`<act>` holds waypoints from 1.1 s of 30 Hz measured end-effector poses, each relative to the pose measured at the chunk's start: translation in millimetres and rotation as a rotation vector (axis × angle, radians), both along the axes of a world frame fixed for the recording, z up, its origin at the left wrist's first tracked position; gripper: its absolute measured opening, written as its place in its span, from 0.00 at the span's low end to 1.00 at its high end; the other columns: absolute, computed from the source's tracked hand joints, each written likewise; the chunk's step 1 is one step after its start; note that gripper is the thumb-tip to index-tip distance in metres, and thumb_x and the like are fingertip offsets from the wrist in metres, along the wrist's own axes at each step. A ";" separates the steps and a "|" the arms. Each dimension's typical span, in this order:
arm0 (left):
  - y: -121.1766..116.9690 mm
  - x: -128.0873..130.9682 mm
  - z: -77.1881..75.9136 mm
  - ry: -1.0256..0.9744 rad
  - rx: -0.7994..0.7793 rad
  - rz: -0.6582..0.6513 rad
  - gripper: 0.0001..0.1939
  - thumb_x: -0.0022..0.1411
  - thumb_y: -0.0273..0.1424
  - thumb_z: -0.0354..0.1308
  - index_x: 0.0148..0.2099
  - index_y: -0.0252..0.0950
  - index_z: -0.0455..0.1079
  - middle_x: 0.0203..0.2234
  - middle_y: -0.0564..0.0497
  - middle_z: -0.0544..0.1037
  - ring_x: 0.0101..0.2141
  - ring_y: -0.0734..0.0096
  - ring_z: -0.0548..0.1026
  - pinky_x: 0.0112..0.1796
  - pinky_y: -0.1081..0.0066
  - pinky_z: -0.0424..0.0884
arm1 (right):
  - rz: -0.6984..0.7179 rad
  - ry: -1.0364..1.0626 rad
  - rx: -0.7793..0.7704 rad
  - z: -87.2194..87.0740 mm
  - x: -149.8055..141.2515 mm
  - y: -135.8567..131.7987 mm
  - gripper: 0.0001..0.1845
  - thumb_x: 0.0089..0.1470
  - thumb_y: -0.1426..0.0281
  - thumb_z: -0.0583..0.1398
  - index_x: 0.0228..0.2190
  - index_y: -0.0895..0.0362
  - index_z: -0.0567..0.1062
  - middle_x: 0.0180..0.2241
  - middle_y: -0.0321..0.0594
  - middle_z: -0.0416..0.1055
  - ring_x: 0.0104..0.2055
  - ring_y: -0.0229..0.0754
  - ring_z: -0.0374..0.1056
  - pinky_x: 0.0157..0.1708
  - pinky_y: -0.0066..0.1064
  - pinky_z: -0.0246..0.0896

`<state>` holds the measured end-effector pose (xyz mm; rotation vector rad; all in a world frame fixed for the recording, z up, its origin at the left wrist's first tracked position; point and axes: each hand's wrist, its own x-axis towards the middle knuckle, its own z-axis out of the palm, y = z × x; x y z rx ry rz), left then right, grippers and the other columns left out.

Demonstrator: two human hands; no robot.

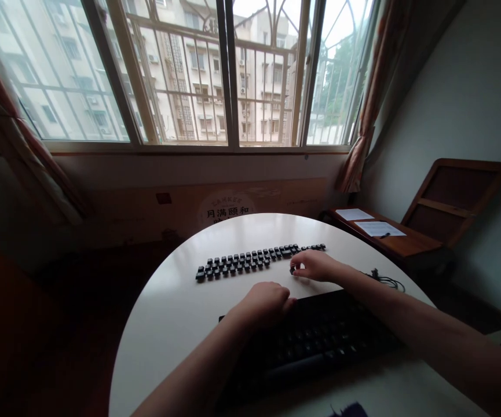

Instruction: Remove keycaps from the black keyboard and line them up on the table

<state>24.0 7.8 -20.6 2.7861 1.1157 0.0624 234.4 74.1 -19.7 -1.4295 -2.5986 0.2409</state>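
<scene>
A black keyboard [320, 330] lies on the round white table close to me, dark and partly covered by my arms. My left hand [267, 298] is curled over its far edge, thumb lying by the rim; the fingertips are hidden. Farther off, my right hand [317, 265] pinches a small black keycap [292, 270] between thumb and fingers, just above or on the tabletop. Beyond both hands, loose black keycaps [237, 263] stand in long slanting rows, the right hand being beside the rows' right part.
A black cable [387, 280] lies coiled on the white table [158, 324], right of the keyboard. Something dark blue [354, 409] shows at the near edge. To the right, a wooden chair [424, 237] carries paper sheets [380, 228] and a pen [385, 235]. A barred window is ahead.
</scene>
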 end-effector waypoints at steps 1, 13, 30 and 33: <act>-0.3 -0.6 0.4 0.004 -0.005 -0.004 0.20 0.69 0.40 0.45 0.34 0.35 0.74 0.31 0.44 0.79 0.33 0.57 0.76 0.32 0.64 0.69 | 0.007 -0.005 0.000 -0.1 -6.5 7.2 0.09 0.52 0.66 0.62 0.36 0.53 0.80 0.37 0.40 0.79 0.38 0.46 0.73 0.34 0.31 0.60; 0.7 -1.8 -5.6 0.014 0.047 -0.061 0.26 0.70 0.46 0.43 0.34 0.35 0.75 0.26 0.46 0.78 0.28 0.61 0.75 0.30 0.66 0.68 | 0.032 -0.025 0.121 -13.8 -43.4 36.6 0.10 0.53 0.65 0.62 0.37 0.51 0.80 0.36 0.39 0.79 0.36 0.47 0.73 0.32 0.30 0.59; -3.5 -0.4 1.1 0.050 0.057 -0.043 0.26 0.70 0.46 0.44 0.32 0.35 0.74 0.26 0.47 0.78 0.27 0.62 0.75 0.28 0.67 0.67 | 0.049 0.080 0.276 -28.1 -46.1 33.6 0.05 0.53 0.69 0.63 0.34 0.51 0.80 0.33 0.36 0.80 0.33 0.45 0.75 0.31 0.29 0.60; -2.9 -0.8 -1.0 0.055 0.076 -0.050 0.26 0.70 0.47 0.44 0.32 0.35 0.74 0.26 0.47 0.78 0.28 0.61 0.76 0.29 0.67 0.67 | 0.060 0.087 0.301 -26.9 -46.7 33.7 0.03 0.52 0.70 0.64 0.32 0.52 0.79 0.30 0.37 0.79 0.30 0.43 0.73 0.30 0.29 0.58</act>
